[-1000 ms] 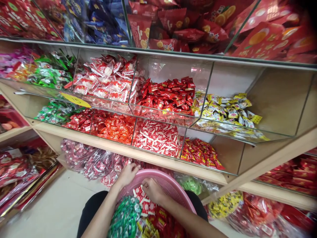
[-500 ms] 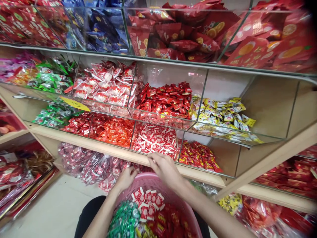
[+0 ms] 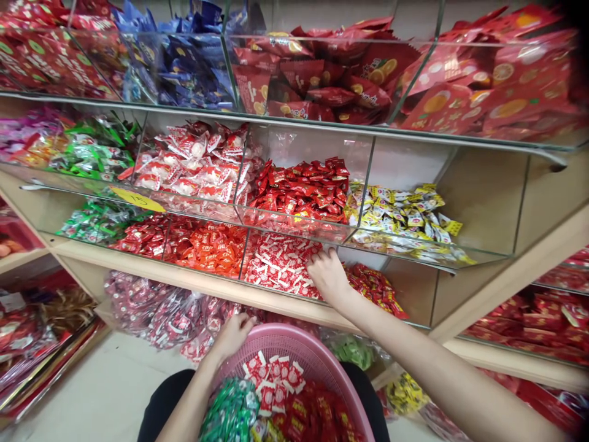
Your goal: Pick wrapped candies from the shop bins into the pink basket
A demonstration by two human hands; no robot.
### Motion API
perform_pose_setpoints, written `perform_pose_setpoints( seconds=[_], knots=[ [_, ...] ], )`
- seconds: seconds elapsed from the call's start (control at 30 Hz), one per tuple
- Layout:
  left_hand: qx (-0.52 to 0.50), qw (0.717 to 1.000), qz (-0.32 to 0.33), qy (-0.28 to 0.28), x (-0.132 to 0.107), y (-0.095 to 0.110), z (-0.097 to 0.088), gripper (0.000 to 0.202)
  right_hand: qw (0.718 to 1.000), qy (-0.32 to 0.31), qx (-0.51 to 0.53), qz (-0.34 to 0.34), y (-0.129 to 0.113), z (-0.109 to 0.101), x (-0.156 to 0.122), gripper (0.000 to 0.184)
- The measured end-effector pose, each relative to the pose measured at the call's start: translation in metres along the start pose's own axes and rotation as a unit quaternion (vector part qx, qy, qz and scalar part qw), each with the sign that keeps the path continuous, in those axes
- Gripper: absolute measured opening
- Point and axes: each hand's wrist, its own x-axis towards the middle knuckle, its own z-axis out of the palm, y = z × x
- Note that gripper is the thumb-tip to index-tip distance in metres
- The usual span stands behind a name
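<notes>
My left hand [image 3: 237,334] is closed on the rim of a pink plastic basket [image 3: 338,362] that stands between my knees. Inside the basket lie red-and-white wrapped candies [image 3: 275,379], green wrapped candies [image 3: 232,408], dark red wrapped candies [image 3: 317,411] and a few yellow ones [image 3: 264,431]. My right hand [image 3: 327,274] is at the right side of a lower shelf bin of red-and-white wrapped candies [image 3: 278,264]. Its fingers are curled, and whatever they may hold is hidden. Right of that hand is a bin of red-and-yellow wrapped candies [image 3: 375,287].
Clear dividers part the bins, and a clear panel [image 3: 294,224] overhangs the lower row. Above are bins of red candies [image 3: 306,190] and yellow-and-white candies [image 3: 407,209]. A wooden shelf edge [image 3: 184,276] runs in front. Bagged candies [image 3: 170,307] lie beneath the shelf.
My right hand has moved from above the basket's far rim up and right to the red-and-white candy bin. My left hand stays on the basket rim. The view has shifted slightly.
</notes>
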Motion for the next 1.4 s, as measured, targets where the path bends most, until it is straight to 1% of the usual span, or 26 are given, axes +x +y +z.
perform_pose_setpoints(
  seconds=[0.13,0.23,0.3,0.4,0.47,0.5,0.57,0.67,0.73,0.77,0.83,0.87,0.93,1.1,1.33,1.37,1.4],
  knots=[
    [-0.004,1.0,0.002,-0.001,0.001,0.0,0.0,0.044,1.0,0.022,0.017,0.0,0.004,-0.002,-0.001,0.021],
    [-0.006,1.0,0.0,-0.003,0.001,0.001,0.0,0.044,0.999,0.033,0.022,-0.005,0.002,-0.014,-0.011,0.022],
    [-0.006,1.0,-0.002,-0.003,0.001,0.001,0.0,0.044,0.998,0.043,0.041,-0.018,-0.005,-0.026,-0.022,0.023],
    [-0.005,1.0,-0.003,-0.002,0.001,0.001,0.0,0.043,0.988,0.057,0.133,-0.062,-0.023,-0.035,-0.043,0.022],
    [-0.005,1.0,-0.001,-0.001,0.001,0.002,0.0,0.042,0.965,0.042,0.243,-0.093,-0.038,-0.028,-0.055,0.02],
    [-0.004,1.0,0.0,0.0,0.001,0.003,0.0,0.041,0.947,0.026,0.305,-0.1,-0.046,-0.02,-0.059,0.019],
    [-0.002,1.0,0.002,0.002,0.0,0.004,0.001,0.04,0.903,-0.011,0.419,-0.09,-0.062,0.008,-0.065,0.014],
    [-0.001,1.0,0.005,0.004,0.0,0.005,0.0,0.04,0.837,-0.065,0.542,-0.033,-0.087,0.064,-0.067,0.013],
    [-0.001,1.0,0.006,0.004,0.0,0.005,0.0,0.04,0.777,-0.123,0.617,0.008,-0.103,0.1,-0.067,0.014],
    [-0.001,1.0,0.006,0.005,0.0,0.005,0.0,0.04,0.754,-0.141,0.641,0.029,-0.11,0.115,-0.067,0.013],
    [-0.001,1.0,0.004,0.005,0.0,0.005,-0.001,0.039,0.732,-0.158,0.66,0.062,-0.122,0.136,-0.067,0.013],
    [-0.001,1.0,0.002,0.005,0.0,0.005,-0.001,0.039,0.728,-0.16,0.663,0.071,-0.127,0.143,-0.067,0.013],
    [-0.002,1.0,0.001,0.004,-0.001,0.006,-0.001,0.038,0.728,-0.163,0.661,0.076,-0.134,0.15,-0.066,0.013],
    [-0.008,1.0,-0.001,0.003,-0.001,0.007,-0.002,0.039,0.737,-0.185,0.645,0.083,-0.143,0.149,-0.064,0.013],
    [-0.01,1.0,0.003,0.006,0.0,0.001,0.001,0.041,0.763,-0.194,0.609,0.093,-0.15,0.146,-0.063,0.01],
    [-0.01,1.0,0.003,0.006,0.0,0.0,0.001,0.041,0.769,-0.192,0.603,0.092,-0.149,0.145,-0.064,0.01],
    [-0.01,1.0,0.002,0.005,0.0,0.0,0.002,0.042,0.781,-0.187,0.59,0.089,-0.148,0.143,-0.065,0.01]
  ],
)
